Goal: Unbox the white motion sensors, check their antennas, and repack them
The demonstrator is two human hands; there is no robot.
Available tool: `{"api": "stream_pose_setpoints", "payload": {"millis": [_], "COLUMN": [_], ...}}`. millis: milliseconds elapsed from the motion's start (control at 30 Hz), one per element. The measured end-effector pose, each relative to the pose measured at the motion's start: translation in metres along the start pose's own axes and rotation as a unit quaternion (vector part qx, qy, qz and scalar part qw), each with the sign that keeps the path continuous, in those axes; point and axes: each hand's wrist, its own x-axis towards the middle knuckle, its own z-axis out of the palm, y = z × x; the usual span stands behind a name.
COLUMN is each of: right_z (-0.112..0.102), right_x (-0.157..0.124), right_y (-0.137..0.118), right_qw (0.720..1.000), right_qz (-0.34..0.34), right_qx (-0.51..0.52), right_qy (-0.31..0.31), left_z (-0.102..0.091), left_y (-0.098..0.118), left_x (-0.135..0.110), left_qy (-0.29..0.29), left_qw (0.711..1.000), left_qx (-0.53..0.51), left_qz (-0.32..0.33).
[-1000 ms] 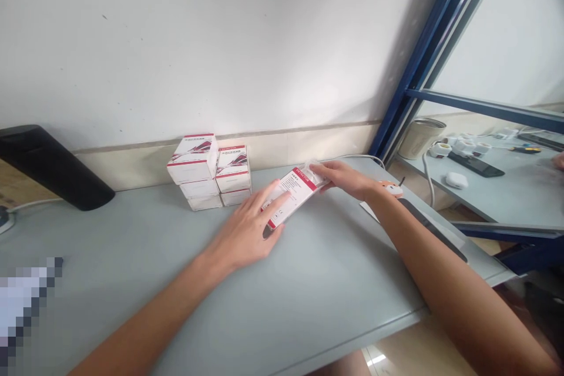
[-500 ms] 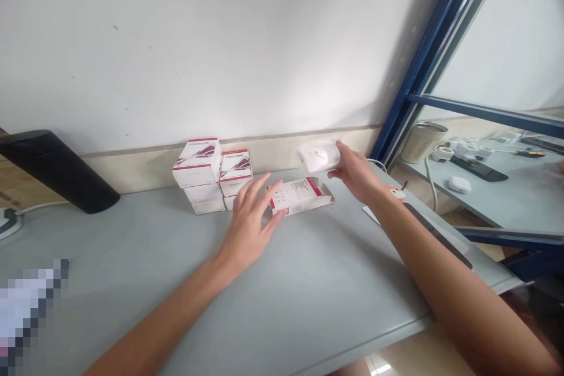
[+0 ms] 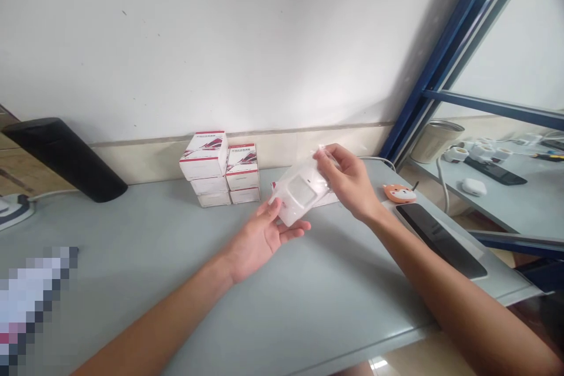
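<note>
White gadget [image 3: 301, 192] in a clear bag [image 3: 289, 175], right between both sets of fingers! Left hand [image 3: 258, 241] grips the near end, thumb on top; right hand [image 3: 350, 182] pinches the far end. Just behind them, a box [image 3: 328, 200], mostly hidden! Stacked boxes [image 3: 205, 170] beyond the left fingers, phone [image 3: 440, 239] right of the right ones; far left, a pixelated patch [image 3: 30, 299], unreadable.

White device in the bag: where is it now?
In the head view, the white device is held between the left hand and right hand, just right of the stacked boxes.
</note>
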Motion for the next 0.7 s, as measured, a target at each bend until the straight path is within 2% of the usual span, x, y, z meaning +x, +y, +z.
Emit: {"api": "stream_pose_setpoints", "payload": {"millis": [167, 433, 500, 600, 667, 700], "right_z": [-0.005, -0.006, -0.009, -0.019, -0.025, -0.026], "right_x": [0.007, 0.004, 0.007, 0.017, 0.024, 0.027], "right_y": [0.002, 0.000, -0.002, -0.002, 0.005, 0.011], "right_qw": [0.999, 0.998, 0.993, 0.968, 0.947, 0.946], "right_qz": [0.000, -0.056, -0.093, -0.157, -0.179, -0.175], "right_qx": [-0.014, 0.025, 0.038, 0.069, 0.087, 0.088], "right_qy": [0.036, 0.019, 0.060, 0.184, 0.251, 0.259], "left_z": [-0.001, -0.003, -0.001, 0.003, 0.005, 0.005], "left_y": [-0.003, -0.009, -0.006, 0.003, 0.009, 0.010], "left_x": [0.000, 0.003, 0.000, -0.011, -0.019, -0.023], "left_qy": [-0.018, 0.005, -0.005, -0.034, -0.025, -0.011], "left_qw": [0.999, 0.998, 0.997, 0.993, 0.993, 0.994], "left_qx": [0.005, 0.001, 0.022, 0.052, 0.053, 0.048], "left_qz": [-0.048, -0.066, -0.075, -0.101, -0.103, -0.096]}}
